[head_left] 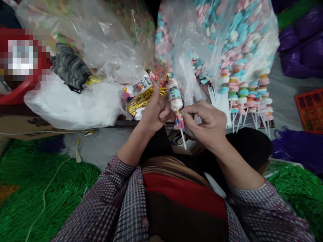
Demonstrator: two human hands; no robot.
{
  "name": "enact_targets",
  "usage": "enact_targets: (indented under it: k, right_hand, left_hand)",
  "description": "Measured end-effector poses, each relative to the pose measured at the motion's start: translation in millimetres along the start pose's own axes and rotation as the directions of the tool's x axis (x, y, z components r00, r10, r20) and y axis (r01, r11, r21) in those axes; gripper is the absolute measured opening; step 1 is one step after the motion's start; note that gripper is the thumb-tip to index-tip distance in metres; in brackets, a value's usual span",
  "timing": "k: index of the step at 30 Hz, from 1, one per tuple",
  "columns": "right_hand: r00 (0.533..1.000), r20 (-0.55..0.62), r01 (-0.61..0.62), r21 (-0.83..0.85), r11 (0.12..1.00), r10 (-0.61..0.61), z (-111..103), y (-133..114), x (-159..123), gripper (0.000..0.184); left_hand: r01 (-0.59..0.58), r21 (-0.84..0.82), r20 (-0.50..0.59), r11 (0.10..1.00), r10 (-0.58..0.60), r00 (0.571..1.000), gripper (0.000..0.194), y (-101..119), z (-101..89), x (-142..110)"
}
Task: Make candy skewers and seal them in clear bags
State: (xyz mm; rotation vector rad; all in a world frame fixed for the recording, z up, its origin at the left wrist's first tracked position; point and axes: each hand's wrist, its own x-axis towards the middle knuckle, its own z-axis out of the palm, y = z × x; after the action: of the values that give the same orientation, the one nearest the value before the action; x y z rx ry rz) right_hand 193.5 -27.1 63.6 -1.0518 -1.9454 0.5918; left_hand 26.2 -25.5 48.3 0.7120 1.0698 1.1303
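Note:
A wrapped candy skewer [176, 95] stands tilted between my hands, its white stick pointing down towards my lap. The clear wrapper is gathered at the neck, with a bit of gold there and a colourful printed skirt below. My right hand [207, 122] pinches at this neck from the right. My left hand [154, 112] is at the skewer's left side, thumb raised and the other fingers curled against the wrapper's lower part; their exact grip is partly hidden. Just beyond the left hand lie a bundle of gold twist ties [140, 101] and printed wrappers [138, 88].
Several unwrapped candy skewers [243, 92] lie at the table's right, beside white sticks [214, 97]. Big clear bags of candy [234, 30] fill the back. A white plastic bag [73, 104] and a grey glove [70, 65] lie left. An orange crate [310, 111] is far right.

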Motion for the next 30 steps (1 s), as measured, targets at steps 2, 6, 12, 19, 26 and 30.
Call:
enact_targets:
  k: [2,6,12,19,26,30]
  right_hand:
    - [0.998,0.055,-0.012,0.007,1.000,0.012,-0.1,2.3,-1.5,0.017]
    - [0.995,-0.054,-0.083,-0.007,0.997,0.082,-6.3,5.4,5.0,0.015]
    - [0.991,0.061,-0.124,0.150,0.981,0.116,-10.4,8.3,0.4,0.018]
    - [0.915,0.230,-0.402,0.456,0.794,0.331,-41.1,28.0,-24.1,0.032]
    - [0.911,-0.082,-0.328,0.448,0.832,0.404,-83.8,28.3,-63.6,0.014]
    - [0.849,0.141,-0.529,0.202,0.824,0.510,-43.9,39.4,-109.3,0.023]
  left_hand:
    - [0.056,-0.016,0.140,0.998,-0.053,0.989,0.084,3.3,-6.8,-0.2]
    - [0.164,0.126,0.346,0.978,-0.199,0.917,0.068,-5.5,-12.3,-2.4]
    - [-0.035,-0.068,0.285,0.997,0.053,0.957,0.044,-8.8,-1.3,1.0]
    - [-0.601,0.377,0.631,0.704,0.279,0.723,0.025,-12.7,14.8,-24.3]
    - [-0.628,0.498,0.611,0.598,0.272,0.743,0.032,-67.4,22.4,-14.3]
    - [-0.431,0.502,0.357,0.750,0.274,0.893,0.025,-95.3,14.7,-7.9]
